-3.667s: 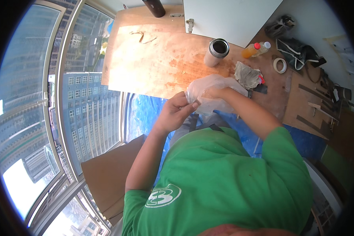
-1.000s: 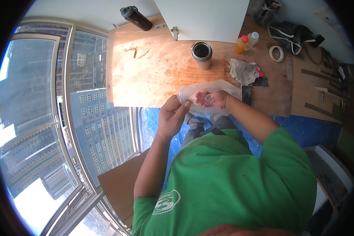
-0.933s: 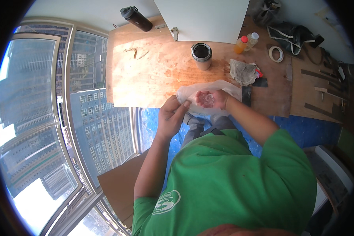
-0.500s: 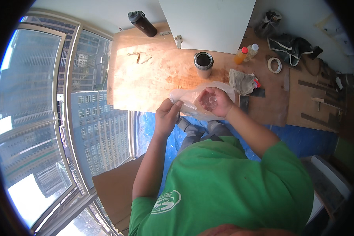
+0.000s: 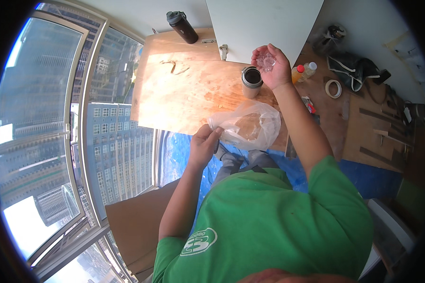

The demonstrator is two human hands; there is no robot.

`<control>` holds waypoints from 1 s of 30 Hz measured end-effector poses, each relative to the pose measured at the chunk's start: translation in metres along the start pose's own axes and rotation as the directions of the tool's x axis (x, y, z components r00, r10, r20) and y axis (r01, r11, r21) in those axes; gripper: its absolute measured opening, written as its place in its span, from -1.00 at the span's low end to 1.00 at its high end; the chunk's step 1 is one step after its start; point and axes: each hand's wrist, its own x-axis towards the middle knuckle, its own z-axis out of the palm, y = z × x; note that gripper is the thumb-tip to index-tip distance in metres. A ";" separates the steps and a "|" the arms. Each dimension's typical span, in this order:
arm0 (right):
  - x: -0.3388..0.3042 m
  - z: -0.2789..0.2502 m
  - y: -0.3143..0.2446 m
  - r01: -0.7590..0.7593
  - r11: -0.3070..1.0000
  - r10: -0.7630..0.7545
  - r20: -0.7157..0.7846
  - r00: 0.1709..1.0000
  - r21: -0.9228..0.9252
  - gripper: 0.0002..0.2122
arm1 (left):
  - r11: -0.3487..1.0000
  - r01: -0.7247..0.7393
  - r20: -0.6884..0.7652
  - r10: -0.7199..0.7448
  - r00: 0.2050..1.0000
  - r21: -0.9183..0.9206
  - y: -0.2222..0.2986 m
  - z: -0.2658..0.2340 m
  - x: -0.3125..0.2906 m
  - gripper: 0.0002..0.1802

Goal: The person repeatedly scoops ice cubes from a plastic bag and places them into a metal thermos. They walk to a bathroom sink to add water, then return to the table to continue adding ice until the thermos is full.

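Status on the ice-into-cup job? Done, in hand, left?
Done: the clear plastic bag is open, pinched at its mouth by the left hand. In hand: the right hand holds clear, ice-like chunks cupped in the palm, just right of the open metal cup on the plywood board. Left: the chunks are not yet in the cup; its inside looks dark.

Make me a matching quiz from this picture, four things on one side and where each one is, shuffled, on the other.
Things:
1. plastic bag
2. ice cubes
3. metal cup
4. black bottle

Places:
A. standing on the wooden board, beside the right hand
B. held by the left hand
C. far edge of the board, near the window
D. in the palm of the right hand

Pairs: 1-B, 2-D, 3-A, 4-C
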 end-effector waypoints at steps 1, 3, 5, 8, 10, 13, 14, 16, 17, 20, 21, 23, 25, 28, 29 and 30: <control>0.005 -0.001 0.002 0.019 1.000 -0.019 -0.028 0.999 -0.001 -0.72 | 1.000 0.002 -0.004 -0.002 1.000 0.002 -0.001 -0.001 0.000 -0.81; 0.008 -0.003 0.004 0.040 0.997 -0.042 -0.036 0.998 -0.060 -0.73 | 1.000 0.009 -0.012 -0.009 1.000 0.007 -0.004 -0.004 -0.001 -0.81; 0.009 -0.001 0.007 0.066 0.991 -0.071 -0.043 0.997 -0.117 -0.76 | 0.999 0.008 -0.029 -0.007 1.000 0.035 -0.003 -0.005 -0.003 -0.81; 0.005 0.004 0.012 0.119 0.976 -0.129 -0.043 0.991 -0.183 -0.78 | 0.998 -0.009 -0.042 0.011 0.999 0.063 -0.009 -0.008 -0.002 -0.81; 0.003 0.006 0.013 0.162 0.966 -0.172 -0.031 0.985 -0.201 -0.79 | 0.997 -0.018 -0.042 0.021 0.999 0.069 -0.009 -0.008 -0.002 -0.81; 0.001 0.009 0.014 0.170 0.944 -0.176 0.004 0.984 -0.283 -0.78 | 0.998 -0.015 -0.035 0.017 0.999 0.060 -0.006 -0.007 -0.002 -0.81; 0.000 0.010 0.015 0.171 0.928 -0.184 -0.008 0.983 -0.331 -0.78 | 0.998 -0.014 -0.030 0.016 0.999 0.058 -0.006 -0.007 -0.002 -0.81; -0.003 0.013 0.016 0.172 0.889 -0.203 -0.030 0.979 -0.425 -0.77 | 0.999 -0.006 -0.017 0.007 1.000 0.049 -0.004 -0.007 -0.002 -0.81; -0.003 0.013 0.017 0.181 0.873 -0.215 -0.024 0.976 -0.452 -0.76 | 0.999 0.002 -0.011 -0.002 1.000 0.041 -0.001 -0.007 -0.002 -0.81; -0.005 0.015 0.020 0.200 0.821 -0.236 0.002 0.972 -0.535 -0.73 | 0.998 -0.013 -0.014 0.014 1.000 0.057 -0.004 -0.009 -0.002 -0.81; -0.007 0.016 0.021 0.203 0.799 -0.238 0.013 0.971 -0.566 -0.71 | 0.997 -0.024 -0.017 0.026 1.000 0.068 -0.003 -0.009 -0.001 -0.81; -0.007 0.018 0.024 0.209 0.759 -0.230 0.045 0.972 -0.617 -0.68 | 0.998 -0.033 -0.025 0.034 0.999 0.055 0.003 -0.006 -0.004 -0.81; -0.010 0.018 0.026 0.209 0.722 -0.210 0.078 0.975 -0.660 -0.67 | 0.998 -0.024 -0.022 0.025 0.999 0.049 0.008 -0.004 -0.005 -0.80; -0.012 0.020 0.028 0.224 0.706 -0.209 0.104 0.972 -0.672 -0.65 | 0.999 -0.008 -0.019 0.009 1.000 0.049 0.006 -0.007 -0.004 -0.80; -0.013 0.020 0.029 0.228 0.658 -0.207 0.118 0.971 -0.718 -0.65 | 0.999 -0.015 -0.021 0.016 1.000 0.046 0.003 -0.008 -0.003 -0.80; -0.013 0.020 0.029 0.234 0.606 -0.206 0.134 0.969 -0.760 -0.64 | 0.999 -0.023 -0.022 0.024 0.999 0.045 0.003 -0.008 -0.002 -0.80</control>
